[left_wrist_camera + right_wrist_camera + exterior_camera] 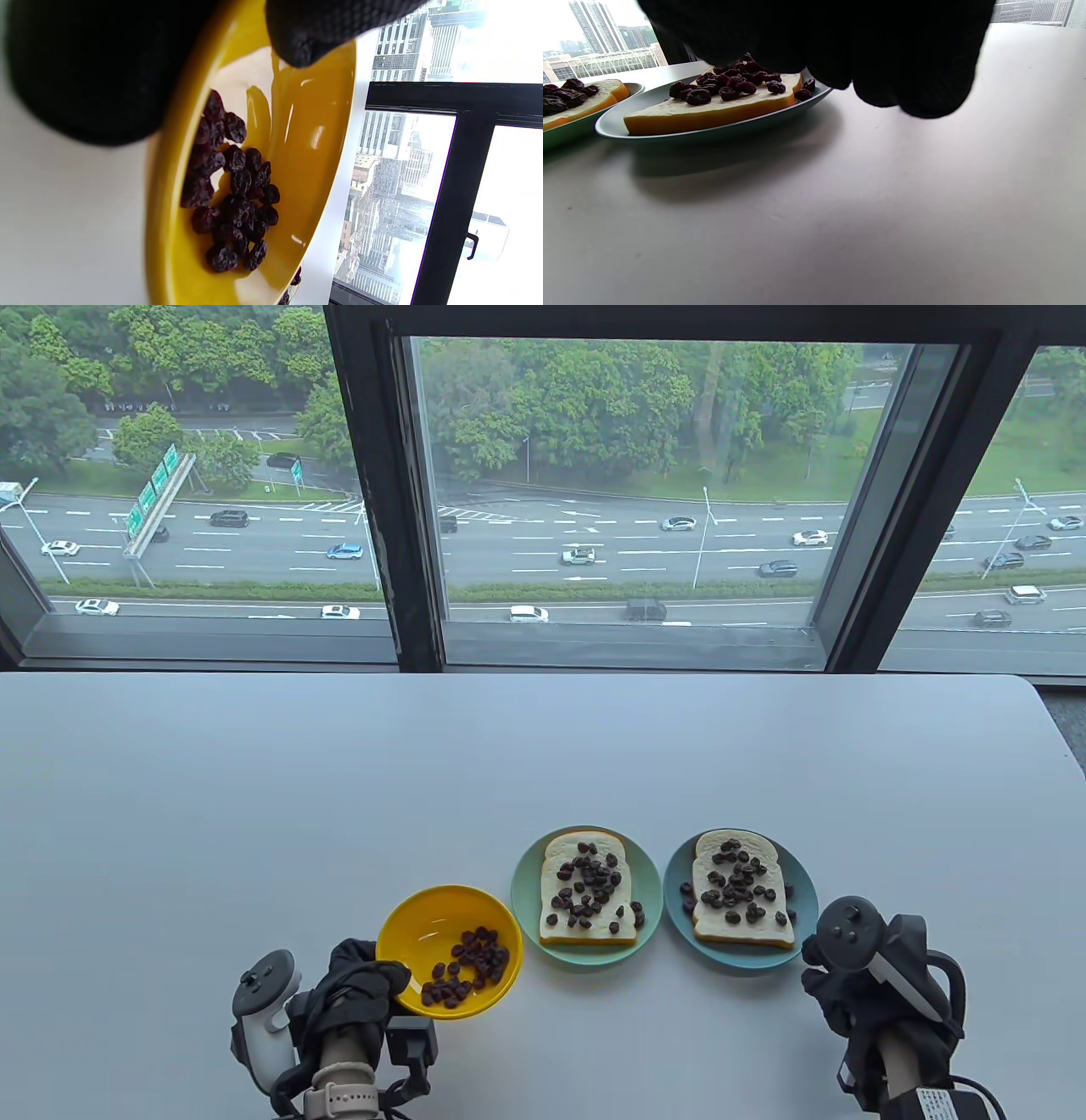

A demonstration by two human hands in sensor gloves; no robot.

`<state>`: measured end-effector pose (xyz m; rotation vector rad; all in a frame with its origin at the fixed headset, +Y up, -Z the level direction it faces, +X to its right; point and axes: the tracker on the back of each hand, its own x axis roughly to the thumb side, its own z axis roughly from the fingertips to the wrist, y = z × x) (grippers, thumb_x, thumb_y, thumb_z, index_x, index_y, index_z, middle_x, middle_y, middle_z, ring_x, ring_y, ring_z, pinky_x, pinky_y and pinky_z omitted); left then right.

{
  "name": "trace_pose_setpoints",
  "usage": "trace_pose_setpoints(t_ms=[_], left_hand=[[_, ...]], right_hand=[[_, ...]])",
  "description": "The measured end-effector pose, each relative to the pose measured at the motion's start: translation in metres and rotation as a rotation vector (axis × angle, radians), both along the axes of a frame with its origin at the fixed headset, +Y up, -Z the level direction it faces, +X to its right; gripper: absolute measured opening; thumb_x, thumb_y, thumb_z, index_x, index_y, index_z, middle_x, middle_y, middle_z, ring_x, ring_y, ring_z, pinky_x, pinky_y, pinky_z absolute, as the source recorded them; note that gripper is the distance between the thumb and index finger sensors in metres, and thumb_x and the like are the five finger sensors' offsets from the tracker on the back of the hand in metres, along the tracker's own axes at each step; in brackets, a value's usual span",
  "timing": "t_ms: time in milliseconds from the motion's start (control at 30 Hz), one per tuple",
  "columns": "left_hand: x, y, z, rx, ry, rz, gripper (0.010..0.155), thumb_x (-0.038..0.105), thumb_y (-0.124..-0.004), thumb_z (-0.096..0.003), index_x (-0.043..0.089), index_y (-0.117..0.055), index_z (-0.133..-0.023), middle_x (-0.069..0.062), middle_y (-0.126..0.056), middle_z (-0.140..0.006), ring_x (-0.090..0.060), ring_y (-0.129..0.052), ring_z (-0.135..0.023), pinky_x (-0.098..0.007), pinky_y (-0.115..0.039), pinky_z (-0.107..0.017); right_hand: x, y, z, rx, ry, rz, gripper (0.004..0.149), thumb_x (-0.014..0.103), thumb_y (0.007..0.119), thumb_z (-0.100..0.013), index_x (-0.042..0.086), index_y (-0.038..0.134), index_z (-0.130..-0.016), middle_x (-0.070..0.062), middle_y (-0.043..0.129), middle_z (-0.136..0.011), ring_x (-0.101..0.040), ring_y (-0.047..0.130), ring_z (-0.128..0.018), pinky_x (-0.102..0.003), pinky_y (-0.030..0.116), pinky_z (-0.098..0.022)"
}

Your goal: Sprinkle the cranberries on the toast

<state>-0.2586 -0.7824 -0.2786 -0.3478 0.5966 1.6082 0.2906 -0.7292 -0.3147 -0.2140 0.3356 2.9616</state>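
Observation:
A yellow bowl (424,925) holds a small heap of dark cranberries (467,967) at the near left. My left hand (365,984) grips its near-left rim; in the left wrist view a fingertip (318,29) lies over the rim of the bowl (314,127) above the cranberries (233,190). Two slices of toast are covered with cranberries: one (587,899) on a green plate (522,891), one (742,899) on a blue plate (806,891). My right hand (836,984) hovers just right of the blue plate (712,133), fingers curled, with nothing visible in them.
The white table (339,780) runs back to a large window. The green plate (568,127) and the blue plate stand close together, and the bowl sits just left of the green plate. The table's right edge (1065,746) is near the right hand.

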Motion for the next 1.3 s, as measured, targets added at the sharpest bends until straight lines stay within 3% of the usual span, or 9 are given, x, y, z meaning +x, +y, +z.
trace_pose_setpoints(t_ms=[233, 567, 700, 767, 867, 1200, 1300], left_hand=[[-0.022, -0.007, 0.012, -0.059, 0.140, -0.028, 0.053, 0.018, -0.079, -0.0388, 0.018, -0.053, -0.085, -0.023, -0.063, -0.069, -0.039, -0.076, -0.039, -0.040, -0.094, -0.012], [-0.030, -0.005, 0.023, -0.175, 0.223, -0.193, 0.052, 0.017, -0.077, -0.0402, 0.019, -0.052, -0.086, -0.022, -0.064, -0.072, -0.038, -0.077, -0.041, -0.041, -0.094, -0.015], [-0.031, 0.002, 0.025, -0.239, 0.241, -0.355, 0.053, 0.018, -0.074, -0.0436, 0.019, -0.049, -0.090, -0.020, -0.063, -0.078, -0.038, -0.076, -0.048, -0.043, -0.091, -0.022], [-0.030, 0.012, 0.024, -0.288, 0.229, -0.553, 0.055, 0.019, -0.073, -0.0447, 0.019, -0.047, -0.093, -0.020, -0.062, -0.080, -0.037, -0.076, -0.052, -0.041, -0.091, -0.026], [-0.028, 0.018, 0.023, -0.336, 0.208, -0.685, 0.057, 0.021, -0.072, -0.0455, 0.021, -0.044, -0.095, -0.018, -0.060, -0.084, -0.034, -0.077, -0.057, -0.040, -0.090, -0.032], [-0.026, 0.019, 0.026, -0.366, 0.217, -0.692, 0.058, 0.021, -0.071, -0.0471, 0.021, -0.042, -0.097, -0.018, -0.058, -0.089, -0.035, -0.075, -0.063, -0.041, -0.088, -0.037], [-0.024, 0.028, 0.025, -0.374, 0.233, -0.792, 0.057, 0.023, -0.069, -0.0492, 0.023, -0.039, -0.098, -0.017, -0.052, -0.094, -0.037, -0.068, -0.073, -0.043, -0.084, -0.046]], right_hand=[[-0.003, -0.003, 0.000, -0.027, 0.015, 0.026, 0.048, 0.039, 0.072, -0.037, 0.029, 0.069, -0.083, -0.006, 0.073, -0.085, -0.028, 0.087, -0.070, -0.031, 0.089, -0.043], [0.004, -0.008, 0.001, -0.066, -0.009, 0.062, 0.048, 0.039, 0.072, -0.037, 0.029, 0.069, -0.084, -0.006, 0.072, -0.085, -0.028, 0.087, -0.070, -0.031, 0.089, -0.043], [0.004, -0.010, 0.001, -0.080, -0.007, 0.080, 0.048, 0.039, 0.072, -0.037, 0.029, 0.069, -0.084, -0.006, 0.072, -0.085, -0.028, 0.087, -0.070, -0.031, 0.089, -0.043], [0.003, -0.011, 0.001, -0.087, -0.003, 0.093, 0.048, 0.039, 0.072, -0.037, 0.029, 0.069, -0.084, -0.006, 0.072, -0.085, -0.028, 0.087, -0.070, -0.031, 0.089, -0.043], [0.000, -0.011, 0.001, -0.094, 0.003, 0.102, 0.048, 0.039, 0.072, -0.037, 0.029, 0.069, -0.084, -0.006, 0.072, -0.085, -0.028, 0.087, -0.070, -0.031, 0.089, -0.043], [-0.003, -0.010, 0.002, -0.110, 0.015, 0.131, 0.048, 0.039, 0.072, -0.037, 0.029, 0.069, -0.084, -0.006, 0.072, -0.085, -0.028, 0.086, -0.071, -0.031, 0.089, -0.043], [-0.002, -0.009, 0.002, -0.110, 0.015, 0.136, 0.048, 0.039, 0.072, -0.037, 0.029, 0.069, -0.084, -0.006, 0.072, -0.085, -0.028, 0.086, -0.071, -0.031, 0.089, -0.044]])
